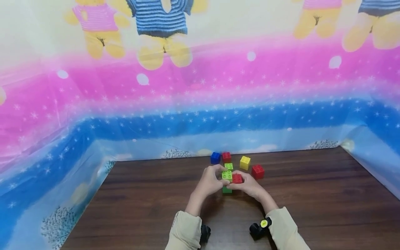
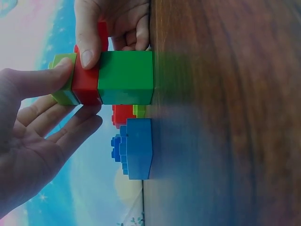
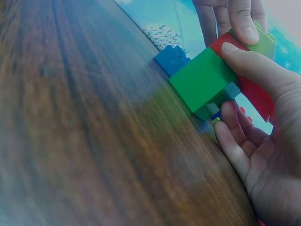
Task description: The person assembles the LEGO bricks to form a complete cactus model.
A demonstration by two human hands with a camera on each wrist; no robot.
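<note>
A small stack of toy building bricks stands on the table between both hands. Its bottom is a green brick (image 2: 126, 77); above that lies a red brick (image 1: 237, 178) that juts out to the right, and a lime brick (image 1: 226, 176) tops it. My left hand (image 1: 210, 181) pinches the lime brick, thumb on the near side and fingers behind. The right hand (image 1: 250, 184) holds the red brick, its thumb along the near face. In the right wrist view the red brick overhangs the green brick, and part of it is hidden by the thumb.
Behind the stack lie a blue brick (image 1: 215, 158), another red brick (image 1: 226, 157) and a second lime brick (image 1: 228, 166). To the right are a yellow brick (image 1: 245, 162) and a further red brick (image 1: 257, 171). A patterned cloth (image 1: 200, 121) borders the wooden table (image 1: 150, 208).
</note>
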